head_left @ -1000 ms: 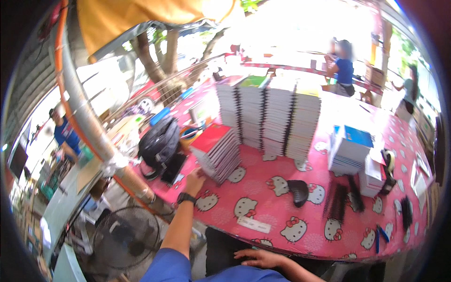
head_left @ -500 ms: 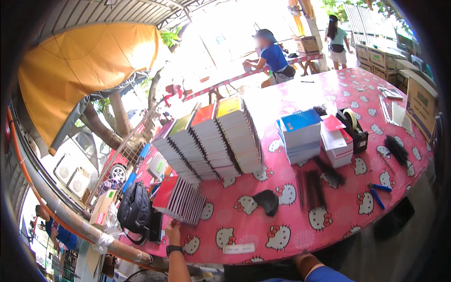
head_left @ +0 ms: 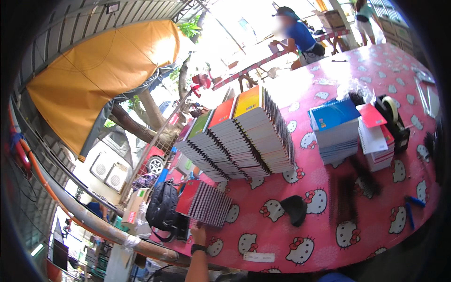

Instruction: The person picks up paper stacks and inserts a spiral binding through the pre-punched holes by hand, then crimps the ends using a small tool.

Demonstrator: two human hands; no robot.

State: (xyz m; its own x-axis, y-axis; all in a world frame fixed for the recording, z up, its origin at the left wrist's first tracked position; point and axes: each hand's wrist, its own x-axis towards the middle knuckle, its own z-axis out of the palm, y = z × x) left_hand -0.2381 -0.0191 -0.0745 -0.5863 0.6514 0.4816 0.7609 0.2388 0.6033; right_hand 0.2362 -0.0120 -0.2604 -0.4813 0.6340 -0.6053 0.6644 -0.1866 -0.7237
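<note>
My left hand (head_left: 198, 233), with a dark watch on its wrist, is at the near edge of a row of red-covered spiral notebooks (head_left: 205, 205). Its fingers look closed on that edge, though they are small and partly hidden. The red notebooks lean together, their black spiral bindings facing right. Behind them stand tall piles of spiral notebooks with purple, green, orange and yellow covers (head_left: 249, 105). My right hand is out of sight; only a bit of blue sleeve (head_left: 336, 277) shows at the bottom edge.
On the pink patterned table (head_left: 300, 188) are blue notebooks (head_left: 334, 115), smaller red notebooks (head_left: 378, 155), a tape dispenser (head_left: 397, 124), a black curved object (head_left: 294, 209), black spiral bindings (head_left: 345, 197), blue-handled pliers (head_left: 410, 210) and a white paper strip (head_left: 259, 257). A black backpack (head_left: 162, 207) sits left. A co-worker (head_left: 300, 37) is across.
The view has swung left, so everything on the table appears farther right. My left hand stays at the red notebooks. My right arm has left the picture, except for a sliver of sleeve.
</note>
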